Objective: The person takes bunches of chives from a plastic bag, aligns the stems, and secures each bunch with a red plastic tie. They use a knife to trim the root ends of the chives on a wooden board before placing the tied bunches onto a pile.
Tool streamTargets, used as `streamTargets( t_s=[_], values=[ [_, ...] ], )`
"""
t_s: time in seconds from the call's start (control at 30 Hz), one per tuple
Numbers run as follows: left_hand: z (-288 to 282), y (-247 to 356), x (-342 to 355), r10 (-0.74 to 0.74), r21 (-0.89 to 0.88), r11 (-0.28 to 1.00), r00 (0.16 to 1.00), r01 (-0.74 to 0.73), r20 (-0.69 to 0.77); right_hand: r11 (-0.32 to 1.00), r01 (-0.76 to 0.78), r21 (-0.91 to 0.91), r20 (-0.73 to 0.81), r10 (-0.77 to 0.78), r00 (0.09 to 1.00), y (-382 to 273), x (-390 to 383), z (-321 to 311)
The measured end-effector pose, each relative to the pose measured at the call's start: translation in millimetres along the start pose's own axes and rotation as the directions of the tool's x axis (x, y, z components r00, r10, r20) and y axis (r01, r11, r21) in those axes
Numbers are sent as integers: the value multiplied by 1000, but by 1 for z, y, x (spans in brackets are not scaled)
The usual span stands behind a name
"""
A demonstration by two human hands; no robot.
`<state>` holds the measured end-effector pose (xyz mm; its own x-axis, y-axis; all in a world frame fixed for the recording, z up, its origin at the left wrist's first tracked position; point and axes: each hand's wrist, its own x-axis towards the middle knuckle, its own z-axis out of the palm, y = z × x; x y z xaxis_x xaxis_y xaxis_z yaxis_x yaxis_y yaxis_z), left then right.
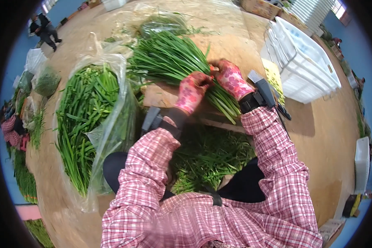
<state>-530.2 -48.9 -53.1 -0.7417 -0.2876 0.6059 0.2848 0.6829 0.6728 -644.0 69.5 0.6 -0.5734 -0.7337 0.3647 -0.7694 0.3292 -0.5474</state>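
Note:
A bunch of long flat green leaves with pale stalks, like garlic chives [169,56], lies on a low wooden board [231,47] in front of me. Its leaf tips point far left and its stalk ends near right. At the stalks, a bright orange-red strip [213,69] shows between my hands. My left hand [193,90], in a pink floral glove, pinches at the strip from the near side. My right hand [230,77], gloved alike, is closed at its other side, over the stalks. The fingertips partly hide the strip, so whether it is knotted cannot be seen.
An open clear plastic bag [124,82] full of green leaves [87,120] stands at the left. Loose greens [213,153] lie below the board, between my knees. White plastic crates [304,62] are stacked at the right. A person [45,29] stands at the far left.

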Motion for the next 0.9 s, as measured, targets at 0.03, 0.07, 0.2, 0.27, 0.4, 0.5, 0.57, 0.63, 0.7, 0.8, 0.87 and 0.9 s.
streamTargets(
  t_s=[0.03,0.07,0.2,0.27,0.4,0.5,0.57,0.63,0.7,0.8,0.87,0.9],
  values=[
    [2,5,-1,-49,-24,999,998,49,-26,1000,-20,-20,120,22,993,-1,3,-3],
    [3,5,1,-70,57,996,997,71,-19,997,-34,-71,164,45,985,-1,5,-6],
    [-3,21,27,-234,289,932,972,220,16,964,-152,-219,122,182,976,-9,-6,-8],
    [-2,16,40,-105,415,905,994,90,13,930,-194,-314,68,226,972,-12,-11,5],
    [-8,11,59,-131,358,931,983,77,130,939,-301,-166,134,324,937,-17,-15,-11],
    [-15,7,48,-73,124,991,990,58,123,998,53,29,5,-53,999,12,-3,-18],
    [-14,13,38,10,39,999,982,-18,189,939,-3,343,150,-52,987,29,9,-12],
    [-14,16,31,-33,69,997,975,18,218,944,-111,309,314,9,950,22,20,-13],
    [-6,19,29,-72,96,994,984,57,163,969,-132,210,330,57,942,21,28,-18],
    [5,22,35,-137,223,969,983,108,119,981,-155,113,279,119,953,33,32,-17],
    [10,23,41,-180,427,898,974,107,135,947,-307,90,298,269,916,37,29,-13],
    [12,21,41,-98,423,904,992,55,81,963,-261,68,272,234,933,37,30,-12]
  ],
)
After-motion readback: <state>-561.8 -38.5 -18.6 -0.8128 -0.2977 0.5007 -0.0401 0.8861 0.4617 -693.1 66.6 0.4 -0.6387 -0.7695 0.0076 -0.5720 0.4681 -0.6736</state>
